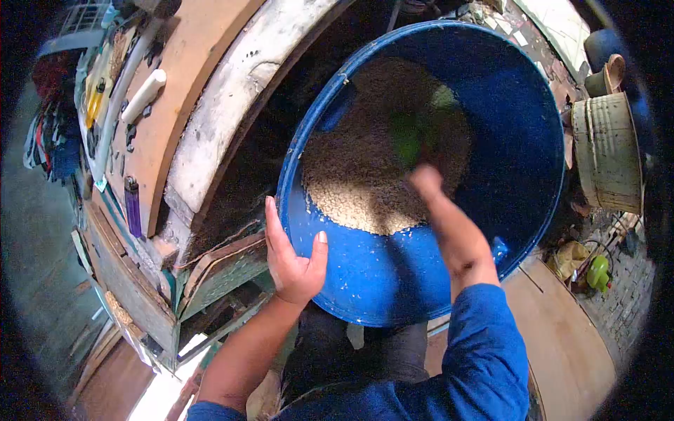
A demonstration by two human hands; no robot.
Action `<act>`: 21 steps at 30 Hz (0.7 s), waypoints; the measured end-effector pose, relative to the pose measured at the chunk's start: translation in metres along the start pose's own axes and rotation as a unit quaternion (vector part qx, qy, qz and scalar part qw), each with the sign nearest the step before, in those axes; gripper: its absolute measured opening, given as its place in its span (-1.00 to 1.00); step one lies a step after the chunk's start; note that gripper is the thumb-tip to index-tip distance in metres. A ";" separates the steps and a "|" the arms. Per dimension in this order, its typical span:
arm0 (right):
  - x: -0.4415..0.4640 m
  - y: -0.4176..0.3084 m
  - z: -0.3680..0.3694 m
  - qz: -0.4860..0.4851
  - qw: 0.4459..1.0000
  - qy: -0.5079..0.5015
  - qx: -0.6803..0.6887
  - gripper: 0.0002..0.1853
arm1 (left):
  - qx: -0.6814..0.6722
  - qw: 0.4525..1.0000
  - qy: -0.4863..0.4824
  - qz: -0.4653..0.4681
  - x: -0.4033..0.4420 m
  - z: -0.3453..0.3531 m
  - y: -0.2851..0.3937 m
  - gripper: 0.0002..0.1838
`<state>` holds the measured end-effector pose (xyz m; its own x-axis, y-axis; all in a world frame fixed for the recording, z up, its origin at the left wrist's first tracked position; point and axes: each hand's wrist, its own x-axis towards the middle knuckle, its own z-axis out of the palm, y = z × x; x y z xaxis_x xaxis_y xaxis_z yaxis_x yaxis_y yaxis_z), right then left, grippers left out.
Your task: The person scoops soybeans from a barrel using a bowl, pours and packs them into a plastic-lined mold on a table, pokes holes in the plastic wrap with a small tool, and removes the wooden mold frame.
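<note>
Blue plastic forms the wide drum in front of you, its mouth turned up towards the head camera. Contents noted: a mass of pale grains, gathered towards the far and left side of the interior, with bare blue wall showing on your near side and to the right.

Your right hand is inside the drum, above the grains, and blurred. Just beyond its fingers, away from you and slightly to the left, is a green object, also blurred and partly in shadow. Governing relation: this object is in line with your right forearm, which slants inward from the blue sleeve at lower right. Your right hand is by far the nearer of the two. Long axis of the object: not determinable. Grip: the green object appears to be at the right fingertips, but whether they pinch it you cannot tell from this view.

Your left hand is at the near left rim, well apart from the object. Its thumb is spread away from the fingers and shows against the blue interior; the fingers point up along the outer edge.

Outside the drum, to the right: one cream bucket.
</note>
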<state>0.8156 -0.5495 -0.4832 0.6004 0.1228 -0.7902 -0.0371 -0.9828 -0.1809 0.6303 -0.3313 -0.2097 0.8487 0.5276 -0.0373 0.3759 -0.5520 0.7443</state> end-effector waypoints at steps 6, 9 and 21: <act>-0.094 -0.027 -0.039 -0.173 0.976 0.125 -0.032 -0.12 | 0.032 0.999 0.000 0.017 0.001 0.000 0.000 -0.04; 0.011 0.024 -0.041 0.001 0.999 -0.030 -0.016 -0.16 | 0.028 1.000 -0.008 0.010 0.000 -0.002 0.002 -0.05; -0.133 -0.024 0.071 0.254 0.936 0.090 0.227 0.30 | 0.003 1.000 -0.021 0.003 -0.001 -0.002 0.001 -0.06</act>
<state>0.6794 -0.5325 -0.4151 0.5362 -0.4100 -0.7378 -0.6654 -0.7431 -0.0707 0.6293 -0.3309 -0.2076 0.8655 0.4971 -0.0617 0.3733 -0.5580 0.7411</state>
